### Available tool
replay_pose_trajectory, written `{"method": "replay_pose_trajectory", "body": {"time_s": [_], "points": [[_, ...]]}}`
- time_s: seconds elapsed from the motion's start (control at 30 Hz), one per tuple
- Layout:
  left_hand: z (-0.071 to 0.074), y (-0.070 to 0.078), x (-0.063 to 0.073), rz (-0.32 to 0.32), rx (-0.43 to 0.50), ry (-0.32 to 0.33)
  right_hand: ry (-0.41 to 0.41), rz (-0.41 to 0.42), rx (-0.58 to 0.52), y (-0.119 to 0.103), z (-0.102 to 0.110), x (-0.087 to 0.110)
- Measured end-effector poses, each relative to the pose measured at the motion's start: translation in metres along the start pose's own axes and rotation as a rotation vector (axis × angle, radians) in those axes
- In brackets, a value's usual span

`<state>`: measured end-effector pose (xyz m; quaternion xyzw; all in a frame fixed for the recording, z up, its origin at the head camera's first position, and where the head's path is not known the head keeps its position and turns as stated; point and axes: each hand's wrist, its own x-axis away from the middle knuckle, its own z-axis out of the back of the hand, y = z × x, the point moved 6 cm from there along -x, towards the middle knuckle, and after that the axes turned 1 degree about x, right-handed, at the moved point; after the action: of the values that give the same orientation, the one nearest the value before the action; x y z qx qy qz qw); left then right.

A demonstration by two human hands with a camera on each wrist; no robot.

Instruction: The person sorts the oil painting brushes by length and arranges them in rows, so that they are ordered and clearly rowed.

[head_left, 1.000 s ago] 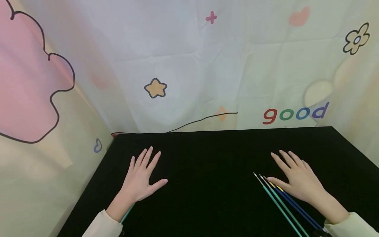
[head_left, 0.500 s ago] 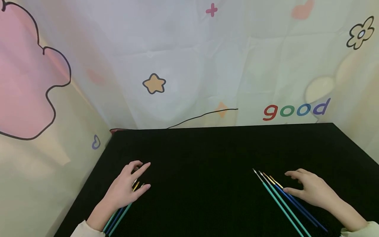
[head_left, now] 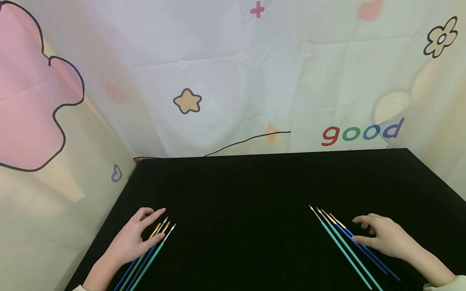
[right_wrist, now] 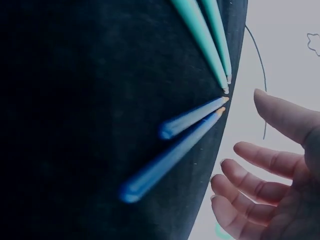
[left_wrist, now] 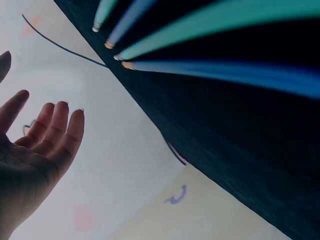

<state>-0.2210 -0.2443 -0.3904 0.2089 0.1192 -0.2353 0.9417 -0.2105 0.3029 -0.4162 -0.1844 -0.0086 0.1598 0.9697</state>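
On the left, my left hand (head_left: 127, 242) hovers over a fanned group of slim paintbrushes (head_left: 151, 260), two teal and two blue, hiding part of their handles. Its fingers are loosely bent and grip nothing. A matching group lies at right: two teal paintbrushes (head_left: 343, 250) and two blue paintbrushes (head_left: 364, 251), tips pointing away from me. My right hand (head_left: 389, 238) is just right of them, fingers loosely bent, thumb over the outer blue handle in the head view. Both wrist views show the hands holding nothing; in the right one, the blue handles (right_wrist: 170, 157) appear near the fingertips.
A black-topped table (head_left: 247, 210) stretches between the two brush groups. Behind and beside it hangs a pale printed cloth (head_left: 233, 93) with a star, a flower and the word "good".
Both hands have drawn back toward me, and their spread fingers have relaxed into a loose bend. The left hand has moved left, uncovering the left brushes' tips. The view has tilted slightly down.
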Motion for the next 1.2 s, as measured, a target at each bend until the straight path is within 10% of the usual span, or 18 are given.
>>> {"method": "replay_pose_trajectory", "body": {"time_s": [0.6,1.2], "points": [[-0.018,-0.051,0.023,0.286,0.249,-0.413,-0.158,-0.086,-0.079,0.012,-0.017,-0.007],[-0.031,-0.055,0.025,0.38,0.265,-0.483,-0.222,-0.078,-0.136,0.012,-0.02,-0.007]]}}
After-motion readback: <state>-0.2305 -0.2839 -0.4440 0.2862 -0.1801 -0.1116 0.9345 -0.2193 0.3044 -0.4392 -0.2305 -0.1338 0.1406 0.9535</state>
